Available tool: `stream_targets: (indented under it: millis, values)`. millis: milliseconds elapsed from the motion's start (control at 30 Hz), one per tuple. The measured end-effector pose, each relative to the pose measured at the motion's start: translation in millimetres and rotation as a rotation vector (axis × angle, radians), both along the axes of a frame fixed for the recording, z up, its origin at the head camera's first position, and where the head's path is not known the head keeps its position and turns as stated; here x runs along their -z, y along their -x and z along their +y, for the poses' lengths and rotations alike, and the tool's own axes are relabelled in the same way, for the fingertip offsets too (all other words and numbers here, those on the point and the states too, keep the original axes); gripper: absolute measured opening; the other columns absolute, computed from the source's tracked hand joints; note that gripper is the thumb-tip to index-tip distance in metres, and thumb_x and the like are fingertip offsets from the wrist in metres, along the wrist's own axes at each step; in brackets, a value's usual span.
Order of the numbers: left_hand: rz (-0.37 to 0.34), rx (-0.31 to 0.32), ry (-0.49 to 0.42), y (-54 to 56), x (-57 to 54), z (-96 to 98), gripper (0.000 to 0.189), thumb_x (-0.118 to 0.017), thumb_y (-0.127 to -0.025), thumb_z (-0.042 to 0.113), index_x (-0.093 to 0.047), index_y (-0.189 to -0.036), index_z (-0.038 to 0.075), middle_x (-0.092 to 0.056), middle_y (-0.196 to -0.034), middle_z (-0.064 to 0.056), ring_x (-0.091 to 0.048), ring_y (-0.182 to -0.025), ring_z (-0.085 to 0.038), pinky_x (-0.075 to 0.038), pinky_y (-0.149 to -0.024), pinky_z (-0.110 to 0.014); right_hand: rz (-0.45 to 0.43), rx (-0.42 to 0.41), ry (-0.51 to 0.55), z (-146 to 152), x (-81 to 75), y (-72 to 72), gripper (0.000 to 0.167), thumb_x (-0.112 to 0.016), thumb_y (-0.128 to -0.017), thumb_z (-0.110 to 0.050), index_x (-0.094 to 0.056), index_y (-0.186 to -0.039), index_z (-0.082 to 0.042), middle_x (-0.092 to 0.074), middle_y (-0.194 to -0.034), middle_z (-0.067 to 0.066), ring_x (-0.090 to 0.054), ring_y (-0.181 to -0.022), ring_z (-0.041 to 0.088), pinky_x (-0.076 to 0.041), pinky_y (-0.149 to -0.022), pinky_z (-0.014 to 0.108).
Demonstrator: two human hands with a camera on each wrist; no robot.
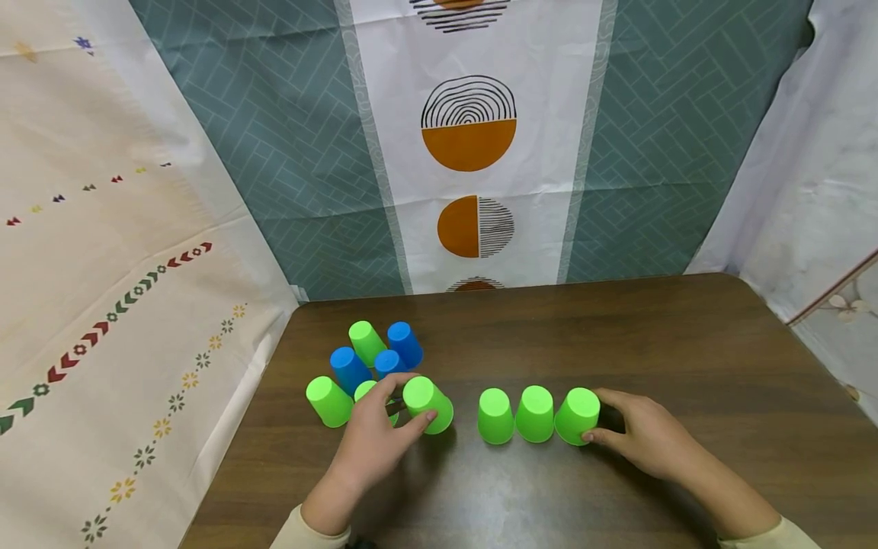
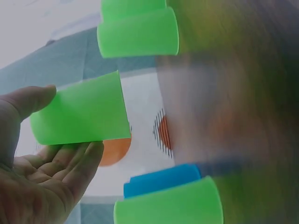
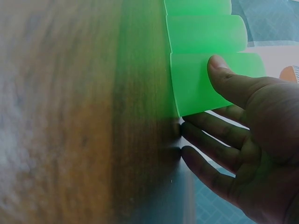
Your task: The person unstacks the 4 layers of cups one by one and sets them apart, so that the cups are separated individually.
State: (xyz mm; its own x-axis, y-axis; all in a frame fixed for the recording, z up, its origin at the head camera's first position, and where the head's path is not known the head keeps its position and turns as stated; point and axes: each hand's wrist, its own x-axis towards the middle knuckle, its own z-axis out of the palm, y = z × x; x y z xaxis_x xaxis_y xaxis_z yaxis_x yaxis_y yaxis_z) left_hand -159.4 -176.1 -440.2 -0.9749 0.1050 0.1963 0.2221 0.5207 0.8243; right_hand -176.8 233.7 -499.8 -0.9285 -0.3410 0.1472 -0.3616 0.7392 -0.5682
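While the left hand (image 1: 373, 438) is pinching a cup (image 1: 422, 400) above the table (image 1: 617, 343), its mouth is facing down, long axis near-vertical. The right hand (image 1: 641, 435) is pinching the rightmost cup (image 1: 576, 415), also inverted.

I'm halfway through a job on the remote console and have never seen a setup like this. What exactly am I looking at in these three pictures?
There is no machine here: these are a person's two bare hands. The large picture comes from a camera worn on the head, looking forward and down. The other two come from cameras on the wrists, so the scene looks turned sideways in them.

On the brown table, upside-down green cups stand in a row of three; the right hand grips the end cup. The left hand holds a lifted cup, just left of that row. Farther left stand three blue cups and three more green ones, one partly hidden by the left hand.
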Motion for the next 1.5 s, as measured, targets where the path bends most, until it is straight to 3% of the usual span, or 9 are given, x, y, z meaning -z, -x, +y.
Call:
stream_targets:
  millis: [267, 500, 700, 967, 1300, 1500]
  values:
    - [0.035, -0.055, -0.006, -13.1, -11.8, -36.0, 0.051, -0.092, -0.083, 0.023, -0.068, -0.127, 0.018, -0.071, -0.118, 0.004, -0.069, -0.111, -0.02, -0.059, -0.095, -0.048, 0.007, 0.0, -0.003, 0.0, 1.2, -0.3, 0.061, -0.086, -0.084, -0.047, -0.069, -0.132, -0.014, -0.073, -0.124, 0.0, -0.068, -0.118, 0.034, -0.054, -0.096, 0.062]
    - [0.05, -0.15, 0.049, -30.8, -25.0, -72.3, 0.049, -0.091, -0.085, 0.028, -0.067, -0.127, 0.017, -0.069, -0.119, 0.004, -0.071, -0.107, -0.014, -0.06, -0.09, -0.029, 0.007, -0.005, -0.002, -0.8, 1.4, -0.5, 0.06, -0.086, -0.084, -0.048, -0.069, -0.131, -0.015, -0.073, -0.123, -0.001, -0.069, -0.118, 0.034, -0.054, -0.096, 0.062]
    - [0.04, -0.202, 0.053, -44.7, -29.7, -101.3, 0.046, -0.089, -0.087, 0.023, -0.067, -0.127, 0.013, -0.07, -0.124, -0.002, -0.069, -0.108, -0.007, -0.055, -0.089, -0.017, 0.008, -0.003, -0.005, -0.7, 1.0, -0.2, 0.061, -0.086, -0.084, -0.047, -0.069, -0.132, -0.013, -0.073, -0.124, 0.001, -0.068, -0.118, 0.035, -0.054, -0.096, 0.062]
    - [0.007, -0.228, 0.02, -48.7, -14.9, -125.7, 0.043, -0.088, -0.088, 0.015, -0.066, -0.124, 0.005, -0.073, -0.116, -0.008, -0.068, -0.106, -0.002, -0.055, -0.087, -0.015, 0.008, -0.004, -0.003, 0.4, 0.0, -0.4, 0.061, -0.087, -0.084, -0.043, -0.068, -0.133, -0.011, -0.073, -0.125, 0.003, -0.068, -0.118, 0.036, -0.054, -0.096, 0.063]
    - [-0.081, -0.271, 0.042, -42.3, 14.0, -145.2, 0.047, -0.089, -0.087, 0.019, -0.065, -0.124, 0.002, -0.072, -0.119, -0.012, -0.066, -0.106, 0.002, -0.054, -0.087, -0.013, 0.001, 0.0, -0.007, 0.1, -1.3, 0.1, 0.063, -0.087, -0.084, -0.043, -0.067, -0.134, -0.01, -0.073, -0.126, 0.005, -0.068, -0.119, 0.037, -0.053, -0.096, 0.064]
    - [-0.129, -0.287, 0.048, -37.8, 21.9, -151.3, 0.052, -0.089, -0.087, 0.019, -0.063, -0.128, 0.0, -0.07, -0.125, -0.014, -0.065, -0.108, 0.0, -0.054, -0.089, -0.015, 0.006, -0.002, -0.01, -0.4, -1.5, 0.0, 0.063, -0.087, -0.084, -0.041, -0.067, -0.134, -0.009, -0.073, -0.126, 0.007, -0.068, -0.119, 0.038, -0.053, -0.096, 0.064]
